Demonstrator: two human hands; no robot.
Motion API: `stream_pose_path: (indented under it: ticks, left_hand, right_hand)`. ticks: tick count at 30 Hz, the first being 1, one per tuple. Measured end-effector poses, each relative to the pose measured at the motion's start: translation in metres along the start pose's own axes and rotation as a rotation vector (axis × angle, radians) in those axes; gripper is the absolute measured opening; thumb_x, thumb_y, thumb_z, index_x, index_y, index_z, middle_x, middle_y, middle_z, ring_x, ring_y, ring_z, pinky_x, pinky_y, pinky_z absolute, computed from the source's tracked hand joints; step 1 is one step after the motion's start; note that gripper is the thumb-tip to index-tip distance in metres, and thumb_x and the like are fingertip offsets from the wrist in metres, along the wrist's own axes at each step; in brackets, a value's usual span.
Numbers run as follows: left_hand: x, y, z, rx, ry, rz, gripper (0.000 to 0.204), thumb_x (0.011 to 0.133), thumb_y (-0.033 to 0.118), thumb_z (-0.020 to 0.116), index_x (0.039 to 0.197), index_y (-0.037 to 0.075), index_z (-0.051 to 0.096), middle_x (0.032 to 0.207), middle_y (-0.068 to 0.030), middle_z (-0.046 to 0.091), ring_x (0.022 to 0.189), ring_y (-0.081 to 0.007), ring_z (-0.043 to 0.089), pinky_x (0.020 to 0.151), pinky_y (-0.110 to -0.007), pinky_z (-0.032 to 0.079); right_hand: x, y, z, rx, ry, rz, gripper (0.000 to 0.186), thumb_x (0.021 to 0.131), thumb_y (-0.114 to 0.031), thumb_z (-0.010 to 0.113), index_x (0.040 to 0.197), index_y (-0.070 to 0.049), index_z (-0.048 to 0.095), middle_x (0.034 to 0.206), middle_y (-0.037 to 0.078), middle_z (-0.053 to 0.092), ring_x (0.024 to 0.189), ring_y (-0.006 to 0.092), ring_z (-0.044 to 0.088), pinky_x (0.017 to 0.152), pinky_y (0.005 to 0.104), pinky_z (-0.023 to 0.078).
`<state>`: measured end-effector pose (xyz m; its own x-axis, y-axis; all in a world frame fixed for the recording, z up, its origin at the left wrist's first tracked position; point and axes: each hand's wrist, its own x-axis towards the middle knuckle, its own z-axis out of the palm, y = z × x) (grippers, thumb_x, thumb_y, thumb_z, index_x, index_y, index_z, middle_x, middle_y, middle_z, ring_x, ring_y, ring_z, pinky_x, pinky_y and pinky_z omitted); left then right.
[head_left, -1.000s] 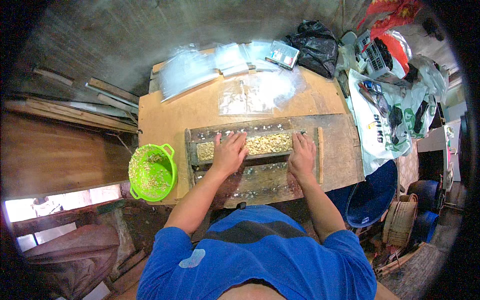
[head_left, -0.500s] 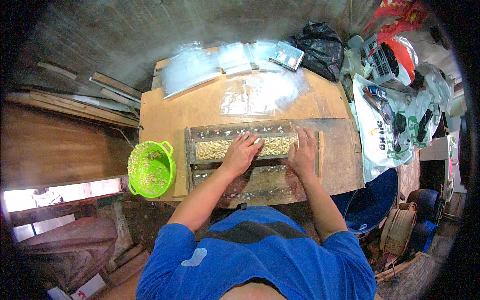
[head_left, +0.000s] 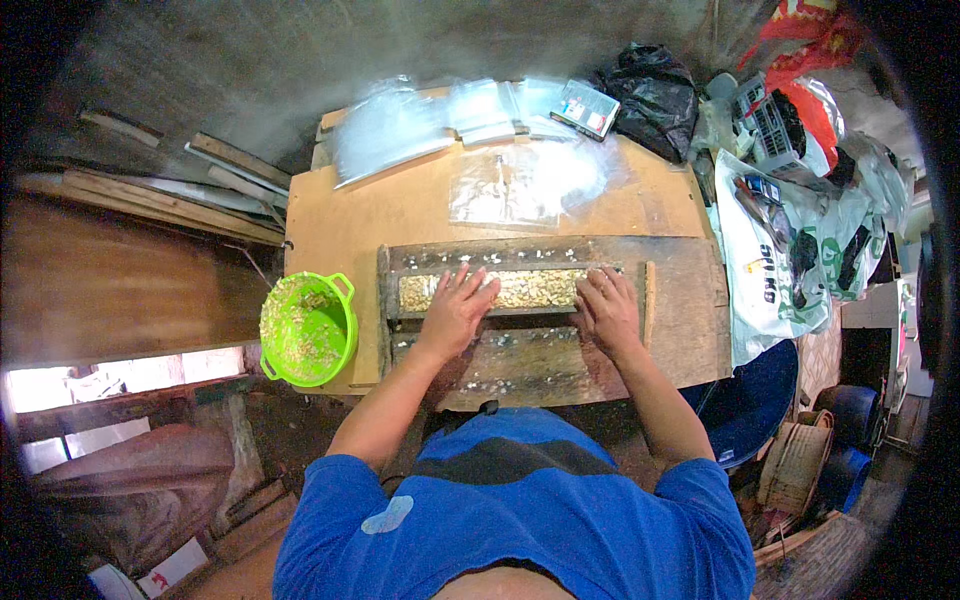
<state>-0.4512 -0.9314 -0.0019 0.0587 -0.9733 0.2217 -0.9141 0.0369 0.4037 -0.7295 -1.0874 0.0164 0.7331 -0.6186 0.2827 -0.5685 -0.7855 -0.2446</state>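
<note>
A long strip of pale, bean-like pieces (head_left: 530, 288) fills the slot of a dark wooden frame (head_left: 560, 254) on the table. Its surface looks slightly shiny; whether plastic wraps it I cannot tell. My left hand (head_left: 459, 310) rests on the left half of the strip, fingers stretched out and a little spread. At the right end, my right hand (head_left: 608, 308) lies with fingertips on the strip and the frame's far edge, fingers slightly bent. Neither hand grasps anything. Loose white bits dot the frame and the wooden board (head_left: 530, 368) on its near side.
Left of the frame stands a lime-green basin (head_left: 325, 328) with pale pieces clinging inside. Clear plastic sheets (head_left: 395, 135), a small box (head_left: 586, 109) and a black plastic bag (head_left: 650, 100) lie along the far side. White sacks (head_left: 755, 260) lie to the right.
My left hand has slid left along the strip, baring more of its middle. My right hand has turned and settled lower at the right end. The view has shifted slightly.
</note>
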Motion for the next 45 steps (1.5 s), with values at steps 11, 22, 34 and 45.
stream_pose_path:
  ticks: [11,22,34,45]
  left_hand:
    - [-0.031,-0.048,-0.029,0.018,0.100,-0.153,0.029,0.095,0.022,0.067,0.124,0.017,0.072,0.129,-0.0059,0.070,0.127,-0.0279,0.062,0.112,-0.048,0.042]
    - [-0.054,-0.067,-0.046,0.074,0.202,-0.052,0.021,0.091,0.013,0.068,0.111,0.015,0.075,0.103,-0.0051,0.075,0.109,-0.0236,0.070,0.098,-0.043,0.047]
    - [0.008,0.015,-0.020,-0.008,-0.050,0.060,0.063,0.093,0.043,0.066,0.151,0.023,0.050,0.157,-0.0138,0.044,0.148,-0.0389,0.036,0.121,-0.059,0.024]
    - [0.001,0.007,-0.005,0.000,-0.224,0.192,0.064,0.095,0.060,0.058,0.153,0.037,0.047,0.165,-0.0099,0.035,0.154,-0.0401,0.024,0.126,-0.061,0.010]
  right_hand:
    - [0.018,-0.004,-0.005,0.097,-0.113,-0.105,0.057,0.069,-0.021,0.082,0.123,-0.013,0.065,0.125,0.009,0.067,0.124,0.0321,0.060,0.103,0.0445,0.050]
    - [-0.003,0.003,-0.001,0.018,-0.050,-0.048,0.059,0.065,-0.029,0.087,0.119,-0.015,0.068,0.126,0.006,0.068,0.122,0.0285,0.061,0.099,0.0441,0.050]
    - [-0.008,-0.006,-0.010,0.002,-0.013,-0.016,0.054,0.072,-0.033,0.084,0.119,-0.012,0.071,0.121,0.008,0.070,0.120,0.0308,0.062,0.099,0.0445,0.047]
    - [-0.051,-0.038,-0.011,0.148,-0.094,-0.070,0.044,0.086,-0.027,0.075,0.128,-0.014,0.067,0.126,0.008,0.067,0.121,0.0290,0.060,0.103,0.0472,0.045]
